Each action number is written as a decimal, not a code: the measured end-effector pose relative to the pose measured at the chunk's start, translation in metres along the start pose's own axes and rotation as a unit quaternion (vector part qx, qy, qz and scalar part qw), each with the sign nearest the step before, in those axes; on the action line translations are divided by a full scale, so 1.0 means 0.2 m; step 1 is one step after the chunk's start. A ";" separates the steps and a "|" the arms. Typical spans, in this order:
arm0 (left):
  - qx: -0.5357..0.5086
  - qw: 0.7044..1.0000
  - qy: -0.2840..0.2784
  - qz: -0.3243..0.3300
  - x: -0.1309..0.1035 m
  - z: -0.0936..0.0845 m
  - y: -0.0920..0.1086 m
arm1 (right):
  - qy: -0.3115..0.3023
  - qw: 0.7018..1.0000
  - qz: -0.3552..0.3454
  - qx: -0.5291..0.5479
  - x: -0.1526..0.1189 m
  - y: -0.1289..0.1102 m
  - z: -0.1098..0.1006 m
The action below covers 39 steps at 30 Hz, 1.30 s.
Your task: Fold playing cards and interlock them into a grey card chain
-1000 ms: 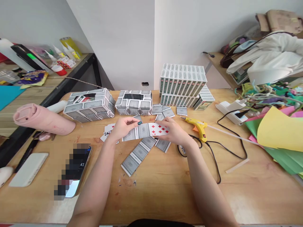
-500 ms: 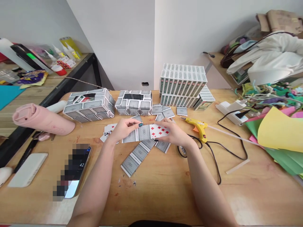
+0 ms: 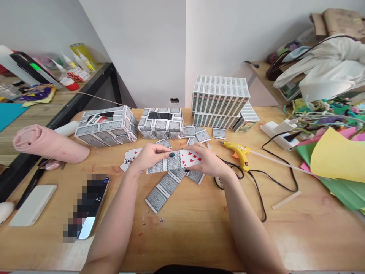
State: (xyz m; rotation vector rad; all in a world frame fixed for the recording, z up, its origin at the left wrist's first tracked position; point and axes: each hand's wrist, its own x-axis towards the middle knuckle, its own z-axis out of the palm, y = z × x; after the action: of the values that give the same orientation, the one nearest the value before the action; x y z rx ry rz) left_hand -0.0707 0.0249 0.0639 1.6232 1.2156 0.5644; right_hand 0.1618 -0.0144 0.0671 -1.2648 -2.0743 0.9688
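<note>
Both hands hold a strip of playing cards (image 3: pixel 173 160) up above the table. My left hand (image 3: pixel 152 156) pinches its left part, thumb lying across the grey patterned backs. On the right end, my right hand (image 3: pixel 207 160) grips a face-up diamonds card (image 3: pixel 190 157), its fingers behind and thumb at the lower edge. Below them a second strip of grey-backed cards (image 3: pixel 163 190) lies slantwise on the table. Face-up cards (image 3: pixel 131 154) show beside my left wrist, partly covered. Loose grey-backed cards (image 3: pixel 202 135) lie beyond my right hand.
Two card-covered boxes (image 3: pixel 107 127) with openings on top and stacked card packs (image 3: pixel 219 101) stand at the back. A yellow glue gun (image 3: pixel 239 155) with its cord lies at right, near a power strip (image 3: pixel 279 135) and coloured paper (image 3: pixel 339 156). A phone (image 3: pixel 92 209) lies at left.
My right hand has shifted slightly left, closer against the strip, and my left thumb reaches a little farther over the cards. The phone's number went from 42 to 43.
</note>
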 end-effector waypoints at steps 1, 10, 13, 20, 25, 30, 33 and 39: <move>0.000 1.000 -0.001 0.001 0.00 0.00 0.00 | -0.001 1.000 -0.001 0.003 0.00 0.00 0.00; -0.006 1.000 -0.009 0.001 -0.01 0.01 0.02 | 0.002 1.000 -0.002 -0.005 0.02 -0.02 0.04; -0.011 1.000 -0.009 0.003 -0.01 0.01 0.02 | -0.003 1.000 -0.002 0.002 0.02 -0.02 0.05; -0.011 1.000 -0.010 0.007 0.00 0.01 0.01 | -0.005 1.000 -0.010 0.015 0.03 -0.01 0.09; -0.018 1.000 -0.006 0.008 0.00 0.02 0.02 | -0.011 1.000 -0.014 0.011 0.04 -0.02 0.10; -0.030 0.999 -0.010 0.002 0.00 0.02 0.03 | -0.013 1.000 -0.010 0.006 0.03 -0.02 0.10; -0.034 0.999 -0.014 -0.007 0.00 0.02 0.04 | -0.011 1.000 -0.019 0.012 0.03 -0.01 0.11; -0.018 1.000 -0.002 -0.018 -0.01 0.02 0.04 | -0.017 0.999 -0.033 0.019 0.04 0.00 0.11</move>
State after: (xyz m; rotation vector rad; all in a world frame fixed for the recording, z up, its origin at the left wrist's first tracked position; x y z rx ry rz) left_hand -0.0642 0.0215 0.0701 1.5688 1.2233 0.5564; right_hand 0.1421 -0.0148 0.0544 -1.1603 -2.0989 1.0016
